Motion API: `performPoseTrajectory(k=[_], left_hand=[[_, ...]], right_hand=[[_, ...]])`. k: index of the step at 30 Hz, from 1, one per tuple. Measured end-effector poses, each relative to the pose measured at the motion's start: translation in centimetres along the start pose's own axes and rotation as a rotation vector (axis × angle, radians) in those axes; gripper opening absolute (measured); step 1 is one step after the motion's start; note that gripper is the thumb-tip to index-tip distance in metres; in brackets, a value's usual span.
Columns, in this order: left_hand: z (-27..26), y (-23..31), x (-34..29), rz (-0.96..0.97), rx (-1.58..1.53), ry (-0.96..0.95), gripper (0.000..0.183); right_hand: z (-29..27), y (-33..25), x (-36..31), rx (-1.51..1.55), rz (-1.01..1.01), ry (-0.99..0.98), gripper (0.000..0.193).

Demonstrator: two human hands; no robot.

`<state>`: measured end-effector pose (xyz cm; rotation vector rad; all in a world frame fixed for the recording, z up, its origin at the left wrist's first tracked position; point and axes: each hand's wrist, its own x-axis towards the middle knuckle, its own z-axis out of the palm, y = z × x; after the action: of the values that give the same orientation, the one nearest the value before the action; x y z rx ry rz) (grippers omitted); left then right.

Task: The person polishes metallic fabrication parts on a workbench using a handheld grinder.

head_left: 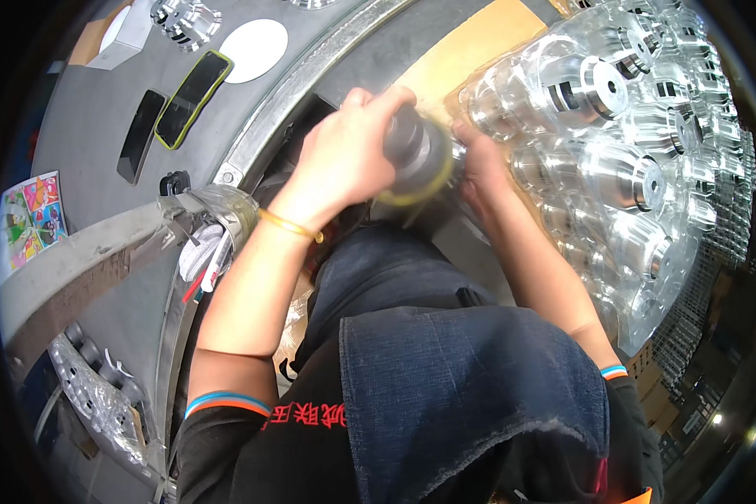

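My left hand (349, 151) is wrapped round a dark grey round piece with a yellow rim (420, 155), smeared by motion, so its kind is unclear. Against its right side shows a narrow strip of a shiny metal part (458, 158). My right hand (485, 168) closes on that metal part, its fingers partly hidden. Both hands are held together in front of my lap, close to the stacked metal parts in clear plastic trays (580, 126).
A brown cardboard sheet (470, 55) lies beyond my hands. On the grey table (101, 101) at left are two phones (193, 99), a white disc (254, 50), a metal part (186, 21) and a white box (119, 38). A curved metal bar (101, 252) crosses the left side.
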<state>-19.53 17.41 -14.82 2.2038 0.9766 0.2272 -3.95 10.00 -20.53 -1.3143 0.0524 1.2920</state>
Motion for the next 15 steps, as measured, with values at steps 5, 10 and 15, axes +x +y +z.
performPoseTrajectory(k=[5, 10, 15], left_hand=[[0.2, -1.6, -0.1, -0.06, -0.083, 0.008, 0.067], [1.7, -1.1, -4.4, -0.096, -0.048, -0.049, 0.066], [3.9, -1.8, -6.6, -0.164, 0.033, -0.093, 0.064]], right_hand=[[-1.0, 0.0, 1.8, 0.044, 0.09, -0.005, 0.036], [-1.0, -1.2, 1.5, 0.018, 0.165, 0.008, 0.04], [0.1, -1.0, 0.1, 0.136, 0.213, -0.059, 0.04]])
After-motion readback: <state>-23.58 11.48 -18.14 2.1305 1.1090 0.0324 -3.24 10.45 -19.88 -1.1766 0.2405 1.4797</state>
